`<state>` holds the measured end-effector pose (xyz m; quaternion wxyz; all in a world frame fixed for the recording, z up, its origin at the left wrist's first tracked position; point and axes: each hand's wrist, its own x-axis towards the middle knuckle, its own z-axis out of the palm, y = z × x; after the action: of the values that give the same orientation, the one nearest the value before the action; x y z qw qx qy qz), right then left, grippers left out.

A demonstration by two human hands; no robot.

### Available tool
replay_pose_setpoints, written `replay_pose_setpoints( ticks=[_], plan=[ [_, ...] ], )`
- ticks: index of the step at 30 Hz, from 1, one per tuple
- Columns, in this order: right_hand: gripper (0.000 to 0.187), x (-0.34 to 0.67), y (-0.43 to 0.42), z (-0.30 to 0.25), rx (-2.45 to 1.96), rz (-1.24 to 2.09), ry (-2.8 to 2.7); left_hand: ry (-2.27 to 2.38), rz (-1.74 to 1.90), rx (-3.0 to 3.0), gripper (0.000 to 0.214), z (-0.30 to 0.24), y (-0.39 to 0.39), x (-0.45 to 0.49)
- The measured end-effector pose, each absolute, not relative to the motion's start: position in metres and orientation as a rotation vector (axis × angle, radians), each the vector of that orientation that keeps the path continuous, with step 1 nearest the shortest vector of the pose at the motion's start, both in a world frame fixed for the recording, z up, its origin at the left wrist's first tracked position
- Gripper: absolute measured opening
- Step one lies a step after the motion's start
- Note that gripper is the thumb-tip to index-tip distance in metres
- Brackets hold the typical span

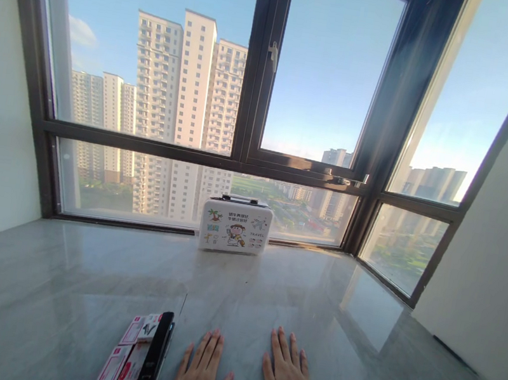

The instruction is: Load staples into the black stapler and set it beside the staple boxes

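My left hand (200, 371) lies flat on the grey marble sill (256, 299), fingers stretched out and thumb apart, holding nothing. To its right, my right hand (289, 375) also rests palm down with its fingers spread. Just left of my left hand is a black stapler (156, 349), lying lengthwise. Beside the stapler sit several small red-and-white boxes (112, 368) in a tight group; one shows a picture of staples or a similar dark item, too small to tell.
A white carry case (235, 227) with cartoon prints and a black handle stands upright against the window at the back. Dark window frames (253, 87) enclose the sill, with a handle (273, 56) on one pane. White walls (494, 254) close off both sides.
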<state>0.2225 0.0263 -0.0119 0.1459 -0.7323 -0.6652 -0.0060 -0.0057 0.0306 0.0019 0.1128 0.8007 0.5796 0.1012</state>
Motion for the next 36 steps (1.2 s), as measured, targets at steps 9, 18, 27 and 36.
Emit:
replay_pose_setpoints(
  ticks=[9, 18, 27, 36],
  plan=[
    [0.063, 0.218, 0.022, -0.008, -2.155, -0.051, -1.930, 1.756, 0.264, 2.365, 0.072, 0.008, 0.024, -0.002],
    [0.063, 0.218, 0.022, -0.010, -2.151, -0.056, -1.931, 1.745, 0.231, 2.370, 0.073, 0.009, 0.025, -0.005],
    [0.061, 0.217, 0.020, -0.010, -2.096, -0.053, -1.926, 1.742, 0.265, 2.386, 0.072, 0.003, 0.026, -0.004],
    [0.051, 0.215, 0.002, 0.034, -1.784, 0.411, -1.729, 1.738, 0.277, 2.373, 0.072, 0.008, 0.023, -0.004]
  ],
)
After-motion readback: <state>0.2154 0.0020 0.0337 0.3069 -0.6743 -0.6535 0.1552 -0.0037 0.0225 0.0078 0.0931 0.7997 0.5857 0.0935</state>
